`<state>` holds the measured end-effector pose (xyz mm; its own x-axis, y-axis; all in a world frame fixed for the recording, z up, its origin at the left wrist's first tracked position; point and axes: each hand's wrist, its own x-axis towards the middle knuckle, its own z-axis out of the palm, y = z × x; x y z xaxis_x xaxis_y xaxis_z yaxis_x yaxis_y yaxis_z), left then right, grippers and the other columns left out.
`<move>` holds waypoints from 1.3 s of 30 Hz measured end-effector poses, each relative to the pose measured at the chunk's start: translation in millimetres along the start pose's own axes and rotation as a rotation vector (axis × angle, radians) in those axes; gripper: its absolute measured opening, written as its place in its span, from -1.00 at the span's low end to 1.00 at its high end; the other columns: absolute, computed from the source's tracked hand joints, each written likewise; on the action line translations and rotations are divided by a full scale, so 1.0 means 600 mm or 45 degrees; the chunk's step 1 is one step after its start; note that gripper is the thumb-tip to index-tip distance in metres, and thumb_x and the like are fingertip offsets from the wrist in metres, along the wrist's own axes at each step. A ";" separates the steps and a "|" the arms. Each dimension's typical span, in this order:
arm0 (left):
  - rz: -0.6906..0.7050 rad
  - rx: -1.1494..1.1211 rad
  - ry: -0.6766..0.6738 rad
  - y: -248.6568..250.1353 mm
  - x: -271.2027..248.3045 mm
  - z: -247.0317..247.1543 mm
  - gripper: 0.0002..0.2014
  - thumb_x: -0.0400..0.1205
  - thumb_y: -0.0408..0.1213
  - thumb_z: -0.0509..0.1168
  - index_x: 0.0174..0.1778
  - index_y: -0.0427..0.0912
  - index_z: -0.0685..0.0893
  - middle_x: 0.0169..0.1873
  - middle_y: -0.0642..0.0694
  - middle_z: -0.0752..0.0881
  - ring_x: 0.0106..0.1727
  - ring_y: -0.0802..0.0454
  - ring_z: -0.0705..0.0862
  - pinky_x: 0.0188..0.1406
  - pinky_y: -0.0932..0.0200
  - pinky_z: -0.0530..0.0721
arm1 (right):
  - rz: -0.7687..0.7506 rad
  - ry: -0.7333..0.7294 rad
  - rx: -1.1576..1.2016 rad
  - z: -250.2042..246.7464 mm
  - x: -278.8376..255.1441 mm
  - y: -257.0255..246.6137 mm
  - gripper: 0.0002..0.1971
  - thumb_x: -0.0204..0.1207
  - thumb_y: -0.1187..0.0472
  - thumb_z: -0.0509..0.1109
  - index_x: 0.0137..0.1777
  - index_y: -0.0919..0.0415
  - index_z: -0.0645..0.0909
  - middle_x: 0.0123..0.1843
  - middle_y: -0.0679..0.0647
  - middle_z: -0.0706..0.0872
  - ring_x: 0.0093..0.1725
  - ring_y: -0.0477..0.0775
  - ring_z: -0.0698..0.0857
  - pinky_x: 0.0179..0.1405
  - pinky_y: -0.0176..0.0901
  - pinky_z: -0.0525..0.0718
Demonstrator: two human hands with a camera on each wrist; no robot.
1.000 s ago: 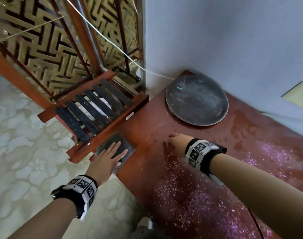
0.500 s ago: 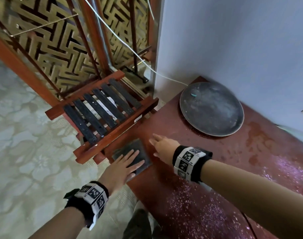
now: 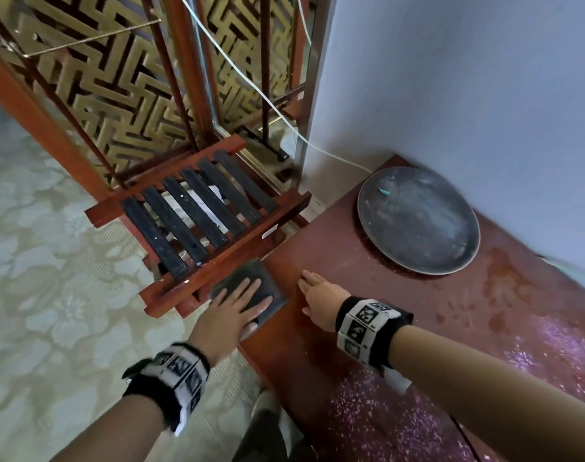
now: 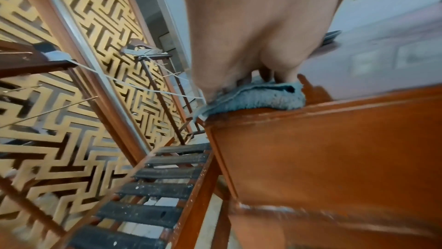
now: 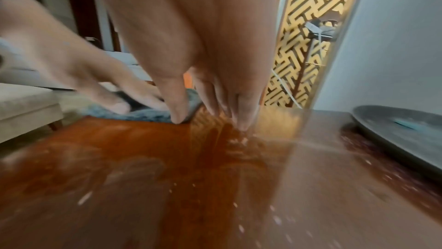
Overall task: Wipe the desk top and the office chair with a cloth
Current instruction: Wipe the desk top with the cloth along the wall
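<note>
A grey-blue cloth (image 3: 251,282) lies folded on the near left corner of the red-brown desk top (image 3: 367,328). My left hand (image 3: 239,303) presses flat on the cloth, fingers straight and spread. In the left wrist view the cloth (image 4: 258,99) overhangs the desk edge (image 4: 334,149) under the left hand (image 4: 251,45). My right hand (image 3: 317,295) rests flat on the bare desk just right of the cloth, holding nothing. The right wrist view shows the right hand's fingertips (image 5: 241,122) on the wood, with the cloth (image 5: 148,115) and left hand (image 5: 83,75) beside them.
A round dark tray (image 3: 417,221) sits on the desk by the wall. A red wooden frame with black slats (image 3: 191,221) stands against the desk's left side. A white cable (image 3: 251,85) hangs before the gold lattice screen (image 3: 101,78). White specks dust the near desk (image 3: 401,421).
My right hand has slid left across the desk and now lies close beside the cloth. The left hand has stayed flat on the cloth at the corner.
</note>
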<state>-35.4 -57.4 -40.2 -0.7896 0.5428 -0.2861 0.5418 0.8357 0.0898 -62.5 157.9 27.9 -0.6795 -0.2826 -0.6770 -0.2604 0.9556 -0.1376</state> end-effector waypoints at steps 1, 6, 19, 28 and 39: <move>0.000 -0.014 -0.016 0.004 -0.018 0.013 -0.53 0.70 0.01 -0.12 0.57 0.12 0.24 0.51 -0.09 0.43 0.63 -0.09 0.14 0.28 -0.07 0.57 | 0.023 -0.023 -0.012 0.003 -0.001 0.012 -0.37 0.68 0.19 0.14 0.65 0.29 -0.06 0.69 0.15 -0.14 0.67 0.14 -0.06 0.62 -0.02 0.12; 0.065 -0.082 -0.098 0.022 -0.029 0.027 -0.47 0.70 0.05 -0.15 0.64 0.15 0.05 0.66 -0.04 0.05 0.66 -0.03 -0.03 0.35 -0.07 0.39 | 0.095 -0.041 -0.106 0.022 -0.021 0.059 -0.19 0.61 0.13 0.30 0.67 0.03 -0.18 0.68 0.06 -0.32 0.67 0.15 -0.20 0.59 0.18 0.07; 0.088 0.009 -0.051 0.109 0.049 -0.020 -0.30 0.56 -0.06 0.39 0.59 0.14 0.24 0.63 -0.12 0.20 0.65 -0.13 -0.02 0.47 -0.20 0.34 | 0.272 -0.035 -0.047 0.031 -0.034 0.134 -0.04 0.51 -0.01 0.40 0.65 -0.07 -0.26 0.67 0.18 -0.31 0.65 0.35 -0.15 0.57 0.28 0.11; 0.151 -0.291 -0.270 0.158 0.198 -0.102 -0.48 0.78 -0.21 0.00 0.65 0.16 0.02 0.66 0.00 -0.22 0.65 0.00 -0.29 0.62 -0.15 -0.08 | 0.144 0.114 0.022 0.002 -0.058 0.165 -0.25 0.64 0.11 0.24 0.67 0.06 -0.15 0.69 0.08 -0.23 0.67 0.08 -0.02 0.54 0.01 0.32; -0.178 -0.464 -0.247 0.053 0.104 -0.088 0.00 0.56 0.04 0.35 0.66 -0.19 -0.23 0.63 -0.08 -0.35 0.64 0.05 -0.33 0.58 0.18 -0.21 | 0.014 0.169 -0.099 0.021 0.071 0.073 -0.35 0.71 0.09 0.09 0.67 0.04 -0.19 0.67 0.13 -0.34 0.66 0.14 -0.27 0.65 0.03 -0.02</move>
<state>-82.7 7.6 -4.5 -0.7605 0.4254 -0.4906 0.2687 0.8940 0.3585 -94.2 188.8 -15.9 -0.7661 -0.2855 -0.5758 -0.3013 0.9509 -0.0706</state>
